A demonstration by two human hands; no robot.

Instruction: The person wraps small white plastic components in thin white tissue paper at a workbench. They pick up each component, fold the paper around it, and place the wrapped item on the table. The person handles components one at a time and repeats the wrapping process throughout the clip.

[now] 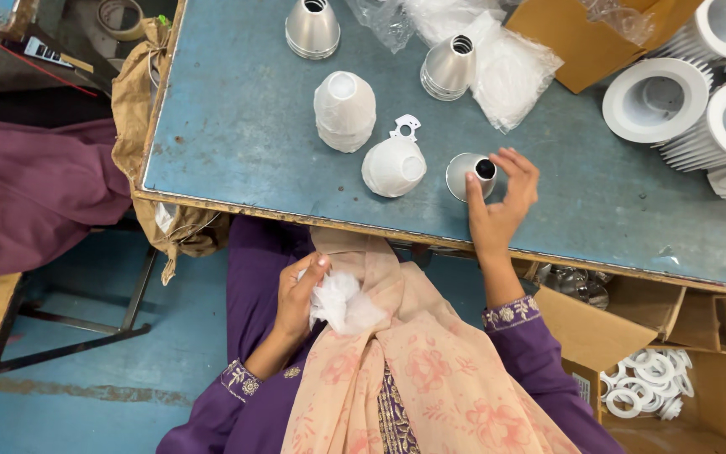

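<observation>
The small metal cone (466, 175) stands on the blue table (237, 126), pinched at its rim by the right hand (497, 206). The left hand (300, 294) clutches a crumpled white cloth (342, 304) in the lap. Beyond the fingers, two stacks of white-wrapped cones (344, 109) stand; two bare cones (313, 29) wait farther off.

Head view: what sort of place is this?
Likely a small assembly workshop: a worn blue worktable with metal cones, stacked white finned housings, and a carton of white rings underneath.
</observation>
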